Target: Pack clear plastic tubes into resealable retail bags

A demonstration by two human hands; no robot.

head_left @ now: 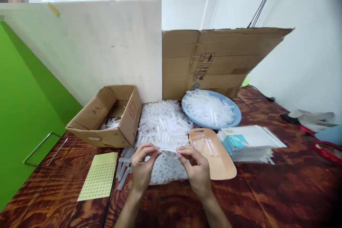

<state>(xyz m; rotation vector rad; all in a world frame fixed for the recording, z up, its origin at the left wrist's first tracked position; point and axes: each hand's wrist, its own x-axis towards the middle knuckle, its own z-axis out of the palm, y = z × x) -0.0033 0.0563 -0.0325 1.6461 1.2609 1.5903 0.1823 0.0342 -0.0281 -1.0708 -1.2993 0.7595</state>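
Both the left hand (142, 166) and right hand (196, 169) are pinching a small clear bag (169, 149), which is likely risking slipping into the pile of plastic tubes (165, 124) below.

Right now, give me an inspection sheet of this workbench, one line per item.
Surface: dark wooden table, mostly covered at the back.
Job's things: small clear bag pinched between both hands; pile of clear tubes behind it.
Clutter: cardboard box, blue plate of tubes, tan tray, packet stack, yellow sticker sheet.
Grippers: left hand and right hand pinch the bag's edges.
Cables: black cable at back right.
Surroundings: white board, cardboard sheet, green wall.
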